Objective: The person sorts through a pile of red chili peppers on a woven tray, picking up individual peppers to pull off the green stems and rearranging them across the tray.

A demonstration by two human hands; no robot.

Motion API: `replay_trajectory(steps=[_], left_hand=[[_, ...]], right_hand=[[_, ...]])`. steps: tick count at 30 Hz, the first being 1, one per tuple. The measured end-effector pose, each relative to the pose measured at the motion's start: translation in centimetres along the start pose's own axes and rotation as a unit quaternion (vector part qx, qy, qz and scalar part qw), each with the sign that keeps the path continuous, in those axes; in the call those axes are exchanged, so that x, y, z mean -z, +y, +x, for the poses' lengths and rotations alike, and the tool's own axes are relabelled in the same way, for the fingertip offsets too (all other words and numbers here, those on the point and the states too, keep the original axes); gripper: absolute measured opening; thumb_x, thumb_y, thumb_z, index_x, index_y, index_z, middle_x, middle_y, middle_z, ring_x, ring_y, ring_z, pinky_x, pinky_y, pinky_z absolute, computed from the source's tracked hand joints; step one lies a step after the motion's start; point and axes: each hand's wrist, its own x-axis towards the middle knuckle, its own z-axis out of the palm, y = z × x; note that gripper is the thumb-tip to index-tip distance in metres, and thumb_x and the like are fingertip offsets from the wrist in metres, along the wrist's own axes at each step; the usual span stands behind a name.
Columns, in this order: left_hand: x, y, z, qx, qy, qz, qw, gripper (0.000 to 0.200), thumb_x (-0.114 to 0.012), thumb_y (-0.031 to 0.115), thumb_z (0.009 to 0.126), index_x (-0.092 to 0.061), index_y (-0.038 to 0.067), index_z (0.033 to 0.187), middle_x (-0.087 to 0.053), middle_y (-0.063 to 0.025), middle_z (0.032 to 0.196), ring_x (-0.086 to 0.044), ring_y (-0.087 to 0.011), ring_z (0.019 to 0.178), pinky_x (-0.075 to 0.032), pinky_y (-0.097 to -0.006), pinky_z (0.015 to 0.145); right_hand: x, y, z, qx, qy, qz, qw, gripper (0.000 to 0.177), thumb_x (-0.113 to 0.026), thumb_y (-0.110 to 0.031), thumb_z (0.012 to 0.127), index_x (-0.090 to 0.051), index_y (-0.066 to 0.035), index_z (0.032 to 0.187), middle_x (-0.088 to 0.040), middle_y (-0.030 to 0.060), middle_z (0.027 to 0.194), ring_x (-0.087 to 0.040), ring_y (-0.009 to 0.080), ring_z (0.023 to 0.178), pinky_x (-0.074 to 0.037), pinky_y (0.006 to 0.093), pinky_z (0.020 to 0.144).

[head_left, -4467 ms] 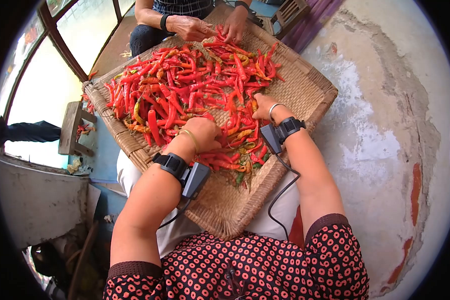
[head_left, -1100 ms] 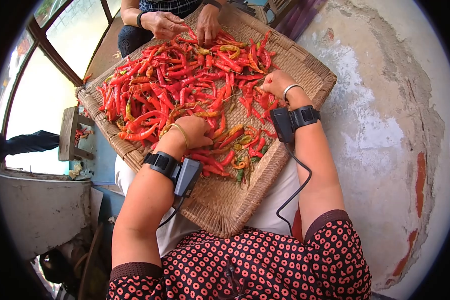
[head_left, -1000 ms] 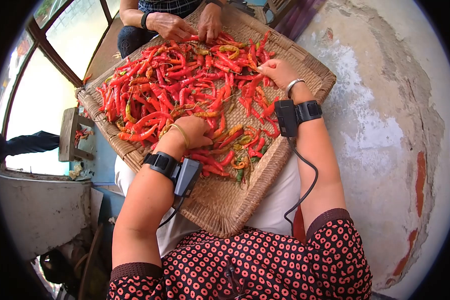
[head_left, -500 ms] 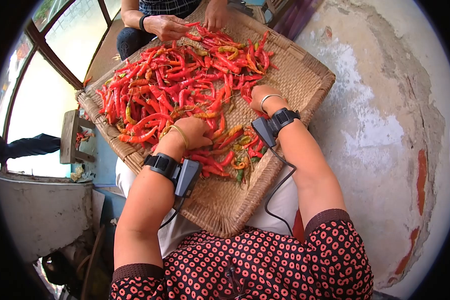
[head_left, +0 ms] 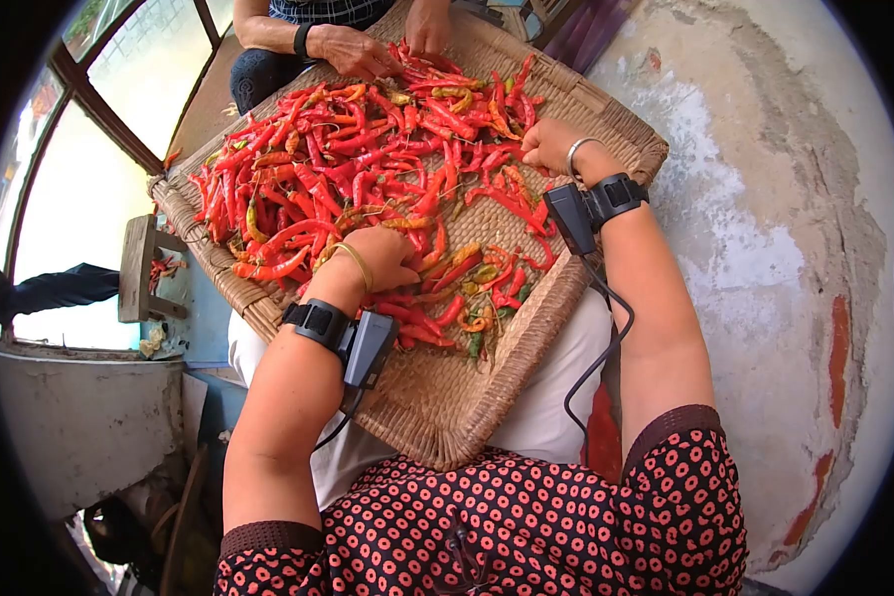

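Note:
Red chili peppers [head_left: 318, 184] lie heaped on a woven tray [head_left: 606, 129], with some orange and greenish ones among them. My left hand [head_left: 385, 256] rests on the peppers near the tray's middle, its fingers curled down and partly hidden. Over at the right part of the tray, my right hand [head_left: 558, 147] is closed at the edge of the heap, fingers pressed together; what they hold, if anything, is too small to name. Between my hands lie mottled orange and green peppers [head_left: 487, 273] in a looser patch.
Across the tray, another person's hands [head_left: 353, 52] touch the far peppers. A wooden stool [head_left: 139, 268] stands at the left, by a window frame [head_left: 99, 114]. A worn wall [head_left: 755, 248] rises at the right. Cables hang from both wrist devices.
My right hand has moved away from me and to the right, and peppers near it lie more spread out. The other person's left-side hand has lowered to the heap. My left hand has barely moved.

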Motion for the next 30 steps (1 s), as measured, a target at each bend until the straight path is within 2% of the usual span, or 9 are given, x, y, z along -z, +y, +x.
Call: replay_trajectory(steps=[3, 5, 9, 17, 19, 22, 25, 27, 30], left_hand=[[0.0, 0.1, 0.0, -0.01, 0.014, -0.003, 1.0, 0.025, -0.062, 0.033, 0.066, -0.062, 0.01, 0.075, -0.059, -0.0112, 0.072, -0.057, -0.0284, 0.071, -0.045, -0.0379, 0.064], [0.0, 0.1, 0.0, -0.008, 0.013, 0.001, 1.0, 0.025, -0.062, 0.033, 0.066, -0.062, 0.01, 0.075, -0.059, -0.0111, 0.071, -0.057, -0.0285, 0.071, -0.045, -0.0379, 0.064], [0.1, 0.1, 0.0, -0.007, 0.018, -0.01, 1.0, 0.025, -0.062, 0.033, 0.066, -0.062, 0.01, 0.075, -0.059, -0.0108, 0.071, -0.058, -0.0284, 0.071, -0.045, -0.0379, 0.063], [-0.9, -0.1, -0.1, -0.004, 0.014, -0.011, 1.0, 0.023, -0.062, 0.032, 0.066, -0.063, 0.011, 0.076, -0.06, -0.0099, 0.072, -0.058, -0.0272, 0.071, -0.045, -0.037, 0.063], [-0.8, -0.1, 0.0, 0.001, 0.0, -0.012, 1.0, 0.022, -0.061, 0.031, 0.066, -0.063, 0.011, 0.076, -0.06, -0.0096, 0.072, -0.058, -0.0267, 0.072, -0.045, -0.0367, 0.064], [-0.4, 0.2, -0.1, -0.008, 0.0, -0.003, 1.0, 0.021, -0.061, 0.03, 0.066, -0.063, 0.012, 0.076, -0.06, -0.0091, 0.072, -0.058, -0.0264, 0.072, -0.045, -0.0365, 0.064], [-0.2, -0.1, 0.2, -0.006, 0.011, -0.009, 1.0, 0.021, -0.061, 0.03, 0.066, -0.063, 0.011, 0.076, -0.06, -0.0092, 0.072, -0.058, -0.0266, 0.071, -0.045, -0.0366, 0.063], [-0.2, -0.1, 0.2, -0.008, 0.016, -0.004, 1.0, 0.022, -0.061, 0.031, 0.066, -0.063, 0.011, 0.075, -0.06, -0.0092, 0.071, -0.058, -0.0266, 0.071, -0.045, -0.0367, 0.063], [-0.4, -0.2, 0.2, -0.006, 0.018, -0.006, 1.0, 0.022, -0.061, 0.031, 0.066, -0.063, 0.011, 0.075, -0.06, -0.0093, 0.071, -0.058, -0.0267, 0.071, -0.045, -0.0368, 0.063]], right_hand=[[1.2, -0.2, -0.7, 0.048, 0.131, 0.386, 0.912, 0.026, -0.06, -0.021, 0.077, -0.059, -0.004, 0.097, -0.061, 0.007, 0.078, -0.059, 0.0166, 0.063, -0.047, 0.0301, 0.057], [0.3, -0.4, -0.6, 0.022, 0.142, 0.337, 0.93, 0.026, -0.058, -0.023, 0.079, -0.059, -0.003, 0.096, -0.062, 0.0073, 0.077, -0.059, 0.017, 0.061, -0.047, 0.0322, 0.055], [-4.1, -0.3, 0.3, -0.038, -0.174, -0.214, 0.96, 0.031, -0.065, -0.028, 0.071, -0.062, -0.002, 0.088, -0.062, 0.0099, 0.08, -0.061, 0.0205, 0.07, -0.048, 0.0327, 0.059], [-5.8, -0.1, 0.6, -0.003, -0.179, -0.255, 0.95, 0.019, -0.064, -0.019, 0.067, -0.062, -0.001, 0.075, -0.062, 0.0096, 0.074, -0.06, 0.021, 0.064, -0.046, 0.034, 0.054], [-4.0, 0.8, 1.0, 0.036, -0.158, -0.013, 0.987, 0.036, -0.064, -0.027, 0.072, -0.054, -0.005, 0.098, -0.06, 0.0064, 0.073, -0.058, 0.0208, 0.057, -0.045, 0.036, 0.049], [-1.4, 1.7, 0.4, 0.063, -0.042, 0.416, 0.906, 0.03, -0.063, -0.028, 0.074, -0.057, -0.005, 0.091, -0.058, 0.0029, 0.068, -0.055, 0.0161, 0.053, -0.043, 0.0335, 0.047], [-0.7, 2.0, 0.4, 0.021, 0.065, 0.377, 0.924, 0.028, -0.062, -0.026, 0.075, -0.057, -0.004, 0.093, -0.058, 0.0033, 0.068, -0.054, 0.0157, 0.052, -0.042, 0.0327, 0.046], [-2.0, 2.6, 0.1, -0.087, -0.087, 0.022, 0.992, 0.03, -0.064, -0.022, 0.073, -0.057, -0.006, 0.097, -0.06, 0.005, 0.082, -0.058, 0.0142, 0.062, -0.048, 0.0273, 0.053], [-4.2, 4.7, 1.0, -0.081, -0.134, -0.026, 0.987, 0.039, -0.067, -0.022, 0.071, -0.055, -0.006, 0.105, -0.061, 0.0064, 0.086, -0.059, 0.0157, 0.073, -0.049, 0.0289, 0.064]])
